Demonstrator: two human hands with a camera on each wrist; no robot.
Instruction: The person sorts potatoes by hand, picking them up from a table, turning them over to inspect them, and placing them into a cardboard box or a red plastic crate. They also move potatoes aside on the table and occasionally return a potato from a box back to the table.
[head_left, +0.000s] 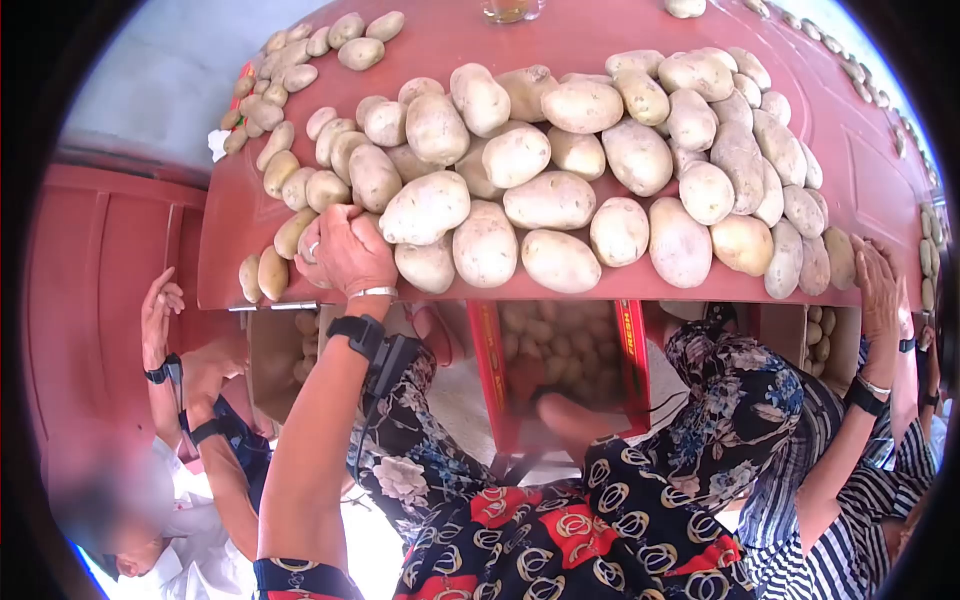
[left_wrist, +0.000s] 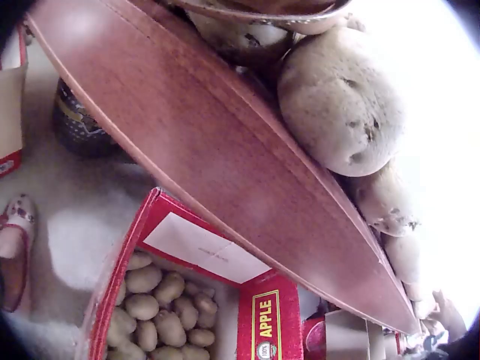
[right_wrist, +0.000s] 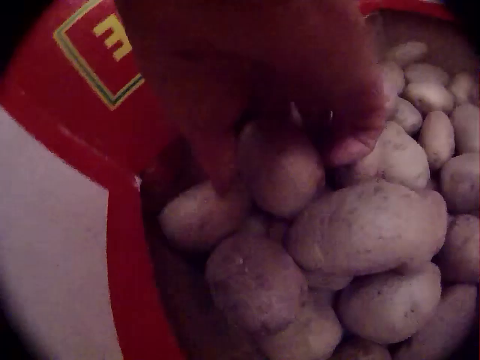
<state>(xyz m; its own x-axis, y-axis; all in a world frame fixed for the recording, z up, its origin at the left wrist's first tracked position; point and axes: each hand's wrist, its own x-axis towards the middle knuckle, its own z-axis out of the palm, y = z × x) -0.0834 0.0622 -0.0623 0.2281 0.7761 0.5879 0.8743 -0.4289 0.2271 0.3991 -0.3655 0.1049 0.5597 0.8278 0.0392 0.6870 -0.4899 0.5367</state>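
Apparently, the work in hand is sorting potatoes by hand between the red surface and the red box at the lower centre of the head view, and the step looks like choosing or placing one potato inside that box. The right hand reaches down from the top of the right wrist view, its thumb on one side and its fingertips on the other of a potato near the middle, which it seems to grip; whether that potato is being picked up or set down cannot be told. The left hand lies at the left front of the heaped potatoes, which spread across the upper middle of the head view; its fingers bend over that edge, but whether they grasp one is hidden. If the right hand is lifting, the next move probably calls for a firm pinch and a straight rise past the box walls; if placing, a gentle release onto the potatoes below.
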